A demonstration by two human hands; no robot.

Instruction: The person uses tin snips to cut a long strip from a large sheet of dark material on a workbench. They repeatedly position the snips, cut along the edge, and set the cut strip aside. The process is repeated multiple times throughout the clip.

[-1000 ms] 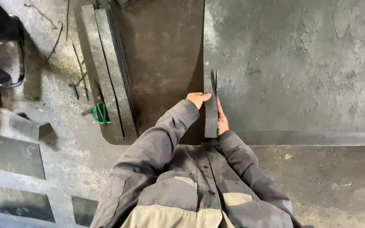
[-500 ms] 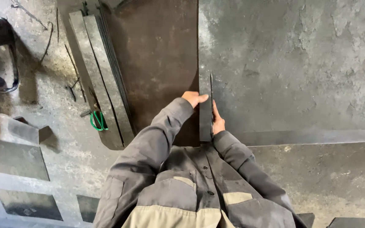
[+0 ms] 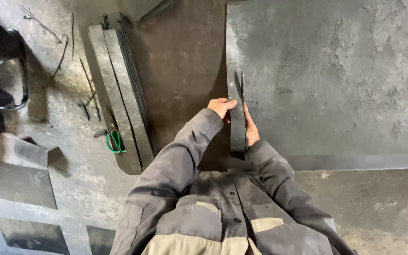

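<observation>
I hold a narrow dark flat strip (image 3: 237, 134) upright on its edge between both hands, over the seam between two floor sheets. My left hand (image 3: 220, 106) grips its near-left face with the fingers at the top edge. Pressed against the right face is my right hand (image 3: 250, 128), palm flat. The strip's thin top end (image 3: 242, 85) points away from me. Below it lie a brown sheet (image 3: 180, 71) and a large grey sheet (image 3: 331, 80).
A stack of long dark strips (image 3: 121, 94) lies to the left, with green-handled scissors (image 3: 115, 141) beside it. Cut grey pieces (image 3: 17, 174) lie on the concrete floor at lower left. A dark curved object (image 3: 1, 71) is at the far left.
Both hands keep hold of the strip in much the same spot; only the view has drifted slightly.
</observation>
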